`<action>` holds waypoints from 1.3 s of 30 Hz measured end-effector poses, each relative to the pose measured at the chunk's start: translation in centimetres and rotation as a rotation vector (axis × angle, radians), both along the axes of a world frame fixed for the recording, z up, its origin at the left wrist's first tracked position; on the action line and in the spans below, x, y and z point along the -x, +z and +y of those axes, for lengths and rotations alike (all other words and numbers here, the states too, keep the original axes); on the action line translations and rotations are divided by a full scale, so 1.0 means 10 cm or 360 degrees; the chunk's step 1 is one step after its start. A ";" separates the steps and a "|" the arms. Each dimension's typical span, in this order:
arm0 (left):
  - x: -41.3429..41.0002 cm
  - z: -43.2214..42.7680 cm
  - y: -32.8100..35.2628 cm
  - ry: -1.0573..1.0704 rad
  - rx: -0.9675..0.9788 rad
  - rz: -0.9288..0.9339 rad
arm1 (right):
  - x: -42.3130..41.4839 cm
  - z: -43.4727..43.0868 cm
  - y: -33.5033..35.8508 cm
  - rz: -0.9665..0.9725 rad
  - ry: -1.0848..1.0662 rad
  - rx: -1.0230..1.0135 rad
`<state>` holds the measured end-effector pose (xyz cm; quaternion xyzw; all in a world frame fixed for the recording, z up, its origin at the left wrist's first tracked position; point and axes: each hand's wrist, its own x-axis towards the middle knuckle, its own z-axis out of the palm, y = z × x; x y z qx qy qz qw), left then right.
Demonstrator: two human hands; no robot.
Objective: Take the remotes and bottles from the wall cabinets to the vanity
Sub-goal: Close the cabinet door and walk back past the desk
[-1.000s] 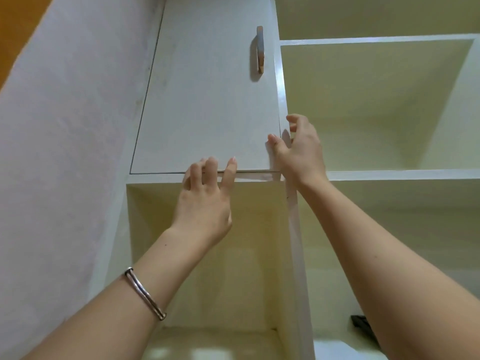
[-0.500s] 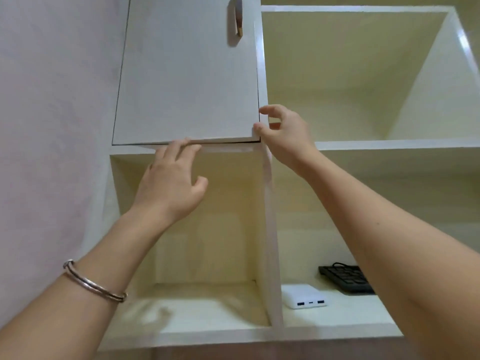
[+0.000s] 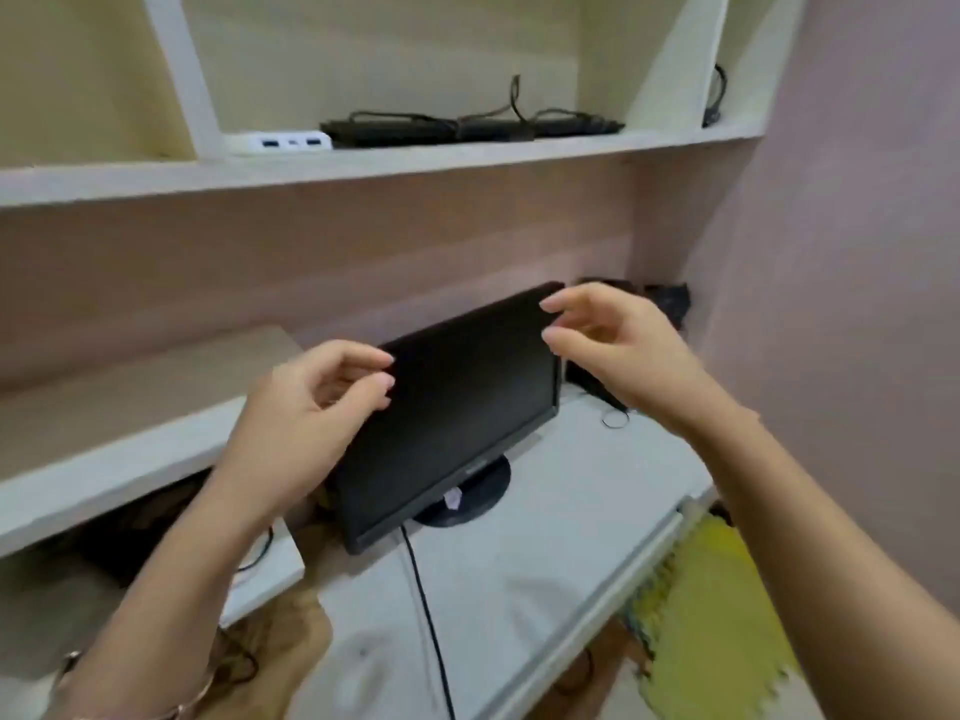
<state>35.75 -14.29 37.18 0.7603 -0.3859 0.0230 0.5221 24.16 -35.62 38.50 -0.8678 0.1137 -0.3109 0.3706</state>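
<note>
While no remote or bottle is showing anywhere, both hands are hovering empty in front of the black monitor (image 3: 457, 407), which is serving as the landmark; the left hand (image 3: 306, 413) is hanging before the monitor's left edge with fingers loosely curled and thumb apart, gripping nothing, though whether its fingertips are touching the bezel I cannot tell; the right hand (image 3: 618, 356) is floating at the monitor's upper right corner, fingers half spread and slack, likewise holding nothing, with the tips just beside the corner; a bracelet (image 3: 182, 709) is circling the left wrist. The monitor is standing tilted on its round base (image 3: 483, 491) on the white desk (image 3: 519, 574), and a black cable (image 3: 426, 605) is running forward from beneath it; above the monitor, the wall shelf (image 3: 415, 158) is carrying a white power bank (image 3: 285, 142) and, to its right, a dark keyboard (image 3: 467, 128) with tangled cords; right of the monitor and below the desk edge, a yellow mat (image 3: 717, 610) is lying on the floor.
</note>
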 end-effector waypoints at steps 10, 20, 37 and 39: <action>0.99 -0.25 -3.00 -0.0525 -0.1124 0.1135 | 2.58 0.45 -2.99 0.1027 -0.1102 -0.1193; 1.43 -0.44 -4.11 -0.0610 -0.2022 0.1322 | 3.81 0.93 -3.88 0.1313 -0.1620 -0.2118; 2.13 -2.83 -3.79 -0.0469 -0.1829 0.1360 | 4.61 -1.62 -3.86 0.1135 -0.1642 -0.2212; 2.11 -3.07 -3.81 -0.0459 -0.1819 0.1342 | 4.57 -1.92 -3.84 0.1106 -0.1630 -0.2172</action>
